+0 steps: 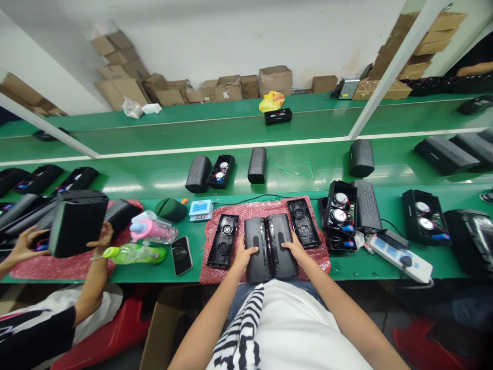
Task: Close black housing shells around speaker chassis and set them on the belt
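Side by side in front of me are two black speaker housings, a left housing and a right housing, with a narrow gap between them. My left hand grips the left one at its outer edge, thumb on top. My right hand holds the right one the same way. Beneath them lies red bubble wrap. An open black shell with round speaker openings rests on the wrap to the left, and a similar shell lies to the right.
A co-worker's hands hold a black speaker at left. Nearby are a green bottle, pink bottle and phone. At right, stacked open speakers stand by a power strip. More housings sit on the green bench.
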`<state>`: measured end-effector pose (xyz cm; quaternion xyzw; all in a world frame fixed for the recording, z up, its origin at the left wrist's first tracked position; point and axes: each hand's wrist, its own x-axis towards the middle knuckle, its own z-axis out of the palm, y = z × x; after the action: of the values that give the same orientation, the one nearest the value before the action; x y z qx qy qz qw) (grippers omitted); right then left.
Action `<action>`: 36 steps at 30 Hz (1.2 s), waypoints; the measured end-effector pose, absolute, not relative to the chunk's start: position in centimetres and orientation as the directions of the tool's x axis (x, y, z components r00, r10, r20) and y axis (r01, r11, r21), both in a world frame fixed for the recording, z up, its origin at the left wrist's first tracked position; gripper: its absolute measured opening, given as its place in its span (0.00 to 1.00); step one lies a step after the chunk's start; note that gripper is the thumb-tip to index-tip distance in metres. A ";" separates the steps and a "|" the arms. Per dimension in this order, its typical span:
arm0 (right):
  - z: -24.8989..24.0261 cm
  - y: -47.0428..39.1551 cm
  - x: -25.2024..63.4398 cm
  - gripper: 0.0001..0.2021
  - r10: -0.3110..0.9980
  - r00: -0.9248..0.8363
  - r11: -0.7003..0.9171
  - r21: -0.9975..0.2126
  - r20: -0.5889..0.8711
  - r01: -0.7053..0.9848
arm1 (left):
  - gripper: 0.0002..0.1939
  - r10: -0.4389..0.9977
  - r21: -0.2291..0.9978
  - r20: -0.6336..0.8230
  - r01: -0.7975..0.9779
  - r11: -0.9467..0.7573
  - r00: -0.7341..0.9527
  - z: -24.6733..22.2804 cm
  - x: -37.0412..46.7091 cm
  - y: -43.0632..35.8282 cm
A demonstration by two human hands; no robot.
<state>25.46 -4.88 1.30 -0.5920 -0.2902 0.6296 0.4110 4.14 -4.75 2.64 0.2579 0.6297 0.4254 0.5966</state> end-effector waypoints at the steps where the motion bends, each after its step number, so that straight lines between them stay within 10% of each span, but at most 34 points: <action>1: 1.5 -4.9 25.5 0.43 0.860 0.035 -0.497 -0.851 -0.509 -0.170 | 0.47 0.834 0.846 -0.528 -0.179 0.502 -0.160 2.6 4.2 -4.7; 36: 1.5 -3.7 24.7 0.39 0.780 0.144 -0.597 -0.794 -0.608 -0.115 | 0.46 0.837 0.848 -0.525 -0.177 0.499 -0.154 2.5 4.2 -4.9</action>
<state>24.74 -3.69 1.48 -0.6592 -0.2524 0.6034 0.3709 4.19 -4.91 2.49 0.2626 0.6289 0.4259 0.5951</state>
